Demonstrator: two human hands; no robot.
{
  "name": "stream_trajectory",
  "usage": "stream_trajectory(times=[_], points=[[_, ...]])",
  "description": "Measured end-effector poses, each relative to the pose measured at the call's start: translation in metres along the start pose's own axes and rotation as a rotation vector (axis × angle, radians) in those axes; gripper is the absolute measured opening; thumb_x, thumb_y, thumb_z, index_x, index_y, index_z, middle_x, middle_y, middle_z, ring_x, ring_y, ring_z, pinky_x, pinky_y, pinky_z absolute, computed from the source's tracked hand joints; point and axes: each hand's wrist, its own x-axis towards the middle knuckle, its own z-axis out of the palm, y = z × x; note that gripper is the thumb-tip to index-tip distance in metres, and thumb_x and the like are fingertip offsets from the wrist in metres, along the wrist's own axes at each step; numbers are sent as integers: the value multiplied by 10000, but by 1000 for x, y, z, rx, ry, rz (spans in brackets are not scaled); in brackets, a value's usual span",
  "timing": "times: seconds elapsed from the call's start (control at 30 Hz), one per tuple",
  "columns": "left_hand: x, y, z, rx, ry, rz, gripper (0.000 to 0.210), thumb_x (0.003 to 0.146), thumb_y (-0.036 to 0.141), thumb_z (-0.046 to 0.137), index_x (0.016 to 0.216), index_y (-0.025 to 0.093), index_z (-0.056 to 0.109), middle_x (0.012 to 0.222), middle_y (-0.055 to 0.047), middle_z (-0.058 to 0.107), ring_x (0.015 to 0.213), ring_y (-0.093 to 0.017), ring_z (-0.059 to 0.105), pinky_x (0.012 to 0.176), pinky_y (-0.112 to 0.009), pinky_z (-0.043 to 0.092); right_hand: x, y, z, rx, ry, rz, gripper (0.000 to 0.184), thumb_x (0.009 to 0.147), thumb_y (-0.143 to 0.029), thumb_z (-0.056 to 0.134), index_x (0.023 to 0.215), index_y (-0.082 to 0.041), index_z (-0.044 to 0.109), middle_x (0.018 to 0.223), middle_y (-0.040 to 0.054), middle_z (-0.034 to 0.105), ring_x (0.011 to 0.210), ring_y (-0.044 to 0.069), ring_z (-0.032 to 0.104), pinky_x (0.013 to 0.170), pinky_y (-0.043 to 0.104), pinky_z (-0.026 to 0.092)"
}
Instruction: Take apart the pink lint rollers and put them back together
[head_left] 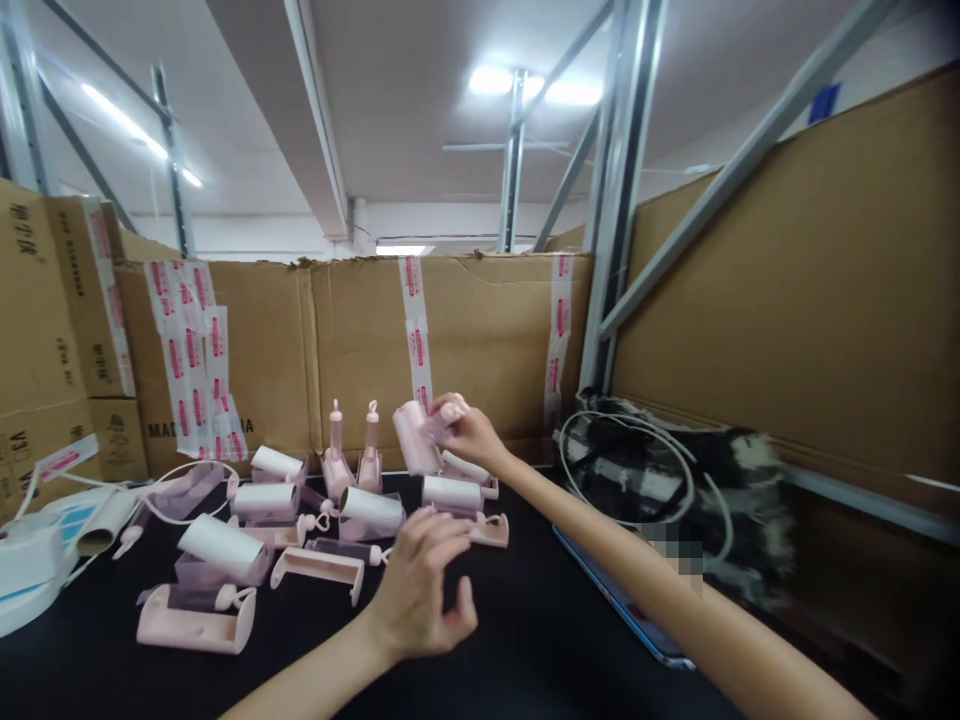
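Note:
My right hand is raised at the back of the black table, its fingers closed around a pink lint roller. That piece has a rounded pink shell and a see-through part near my fingers, and it is held tilted. My left hand hovers nearer, thumb apart from the fingers, with nothing in it. Just behind it lies a white paper roll on a clear purplish case. Two pink rollers, one of them the right-hand one, stand upright with looped caps on top.
More white rolls, curved pink shells and capped tubes lie across the left side. A white round device with cables is far left. A phone lies under my right forearm, beside dark patterned fabric. Cardboard walls enclose the table.

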Motion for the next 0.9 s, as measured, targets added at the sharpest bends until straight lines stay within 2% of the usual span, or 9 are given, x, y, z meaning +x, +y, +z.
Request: stream_trajectory(times=[0.07, 0.13, 0.23, 0.33, 0.4, 0.6, 0.77, 0.83, 0.9], points=[[4, -1, -17, -34, 201, -39, 610, 720, 126, 553, 1223, 218, 219, 1224, -135, 448, 1175, -243, 444, 982, -479, 379, -29, -7, -16, 88, -39, -64, 264, 670, -272, 594, 896, -154, 528, 914, 60, 609, 791, 179, 588, 673, 252, 444], [6, -5, -24, -88, 214, -128, 695, 701, 166, 627, 1219, 236, 169, 1298, -159, 360, 1233, -275, 387, 981, -498, 374, -57, -13, -26, 165, -123, -99, 238, 647, -256, 585, 852, -148, 530, 825, 33, 608, 693, 144, 575, 605, 227, 447], [-2, -9, -19, -274, -86, -285, 866, 635, 291, 732, 1253, 247, 127, 1331, -168, 328, 1245, -302, 384, 992, -500, 366, -88, -17, -31, 281, -339, -141, 204, 620, -240, 601, 791, -141, 553, 732, -3, 592, 624, 116, 546, 577, 213, 451], [-18, -5, -6, -532, -397, -513, 1058, 533, 338, 798, 1301, 228, 78, 1262, -151, 402, 1160, -288, 479, 961, -461, 407, -104, -16, -31, 331, -499, -159, 240, 598, -218, 640, 814, -131, 579, 771, 6, 595, 684, 130, 544, 627, 228, 456], [-27, -1, 3, -616, -467, -642, 1031, 549, 281, 787, 1296, 220, 80, 1164, -112, 467, 1093, -260, 524, 953, -447, 406, -111, -16, -25, 305, -455, -90, 258, 625, -240, 652, 850, -129, 593, 803, 20, 604, 719, 145, 551, 637, 233, 452], [-33, -4, 19, -550, -297, -891, 940, 566, 172, 745, 1261, 216, 113, 1007, -35, 519, 976, -217, 559, 927, -420, 384, -111, -15, -7, 239, 1, 145, 243, 670, -378, 652, 696, -147, 581, 613, 4, 566, 568, 145, 522, 559, 249, 418], [-35, -21, 19, -409, -234, -918, 838, 589, 209, 732, 1233, 201, 197, 1025, -43, 521, 1038, -239, 524, 945, -419, 346, -76, -8, -40, 288, 310, 196, 348, 857, -470, 359, 873, -156, 508, 704, 21, 530, 587, 133, 497, 540, 242, 400], [-35, -26, 18, -377, -226, -912, 772, 587, 215, 730, 1202, 197, 264, 1041, -52, 513, 1044, -248, 513, 935, -419, 352, -72, -9, -53, 277, 295, 166, 327, 832, -470, 422, 869, -159, 516, 706, 15, 533, 586, 131, 500, 543, 239, 400], [-35, -28, 17, -375, -236, -898, 660, 586, 225, 730, 1131, 194, 359, 1050, -59, 515, 1045, -258, 506, 917, -419, 365, -79, -13, -58, 160, 156, 127, 284, 785, -437, 504, 794, -157, 553, 700, 20, 559, 601, 142, 524, 556, 240, 403]])
